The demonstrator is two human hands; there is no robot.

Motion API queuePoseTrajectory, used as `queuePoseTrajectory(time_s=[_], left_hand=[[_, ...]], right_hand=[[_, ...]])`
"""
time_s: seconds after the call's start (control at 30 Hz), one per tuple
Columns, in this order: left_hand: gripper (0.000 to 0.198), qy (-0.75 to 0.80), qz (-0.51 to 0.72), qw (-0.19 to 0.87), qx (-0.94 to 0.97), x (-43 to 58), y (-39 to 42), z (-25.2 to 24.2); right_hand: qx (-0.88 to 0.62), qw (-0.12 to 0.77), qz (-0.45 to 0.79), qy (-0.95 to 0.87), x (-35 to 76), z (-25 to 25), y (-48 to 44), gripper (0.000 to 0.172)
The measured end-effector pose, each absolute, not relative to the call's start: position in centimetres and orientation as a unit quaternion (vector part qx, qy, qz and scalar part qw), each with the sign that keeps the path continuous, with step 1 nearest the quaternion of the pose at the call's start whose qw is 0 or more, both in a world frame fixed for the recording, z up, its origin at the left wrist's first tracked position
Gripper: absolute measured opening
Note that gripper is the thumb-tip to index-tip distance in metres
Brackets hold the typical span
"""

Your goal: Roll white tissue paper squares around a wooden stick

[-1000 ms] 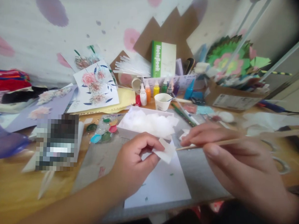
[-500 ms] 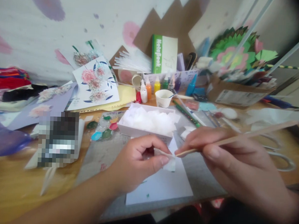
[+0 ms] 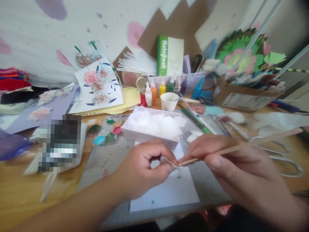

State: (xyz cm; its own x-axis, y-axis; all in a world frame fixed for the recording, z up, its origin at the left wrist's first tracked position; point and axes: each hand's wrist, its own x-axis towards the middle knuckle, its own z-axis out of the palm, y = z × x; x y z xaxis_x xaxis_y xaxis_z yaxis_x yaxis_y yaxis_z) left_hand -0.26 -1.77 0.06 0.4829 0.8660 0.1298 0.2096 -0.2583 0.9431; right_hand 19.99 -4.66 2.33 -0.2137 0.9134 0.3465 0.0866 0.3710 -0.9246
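Between its thumb and forefinger, my left hand [image 3: 145, 169] pinches a small, thin white piece of paper [image 3: 170, 161], now seen nearly edge-on. My right hand [image 3: 246, 170] grips a long, slim wooden stick [image 3: 230, 149]; its tip meets the paper beside my left fingertips. Below both hands lies a white sheet [image 3: 164, 194] with small green marks, on a grey mat [image 3: 96, 178]. Just beyond my left hand stands a white box [image 3: 148, 137] filled with soft white pieces that look like tissue.
Paint blobs [image 3: 99, 140] in several colours sit left of the box. Behind it are a white paper cup [image 3: 169, 102] and small paint bottles [image 3: 152, 92]. Scissors [image 3: 287, 166] lie at the right, partly behind my right hand. Pencils [image 3: 193, 119] lie right of the box.
The white paper has turned from showing its face to nearly edge-on between my left fingers. My right hand and the stick have shifted slightly left.
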Motion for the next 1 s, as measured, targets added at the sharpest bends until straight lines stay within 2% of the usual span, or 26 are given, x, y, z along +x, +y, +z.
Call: queuePoseTrajectory(time_s=[0.3,1.0], left_hand=[[0.012,0.380,0.326,0.442,0.744,-0.33,-1.63,-0.26],[0.008,0.406,0.305,0.476,0.718,-0.17,-1.59,-0.52]], right_hand=[[-0.367,0.462,0.362,-0.722,20.23,1.96,-4.40,0.014],[-0.372,0.432,0.285,-0.771,20.31,2.40,-4.30,0.014]])
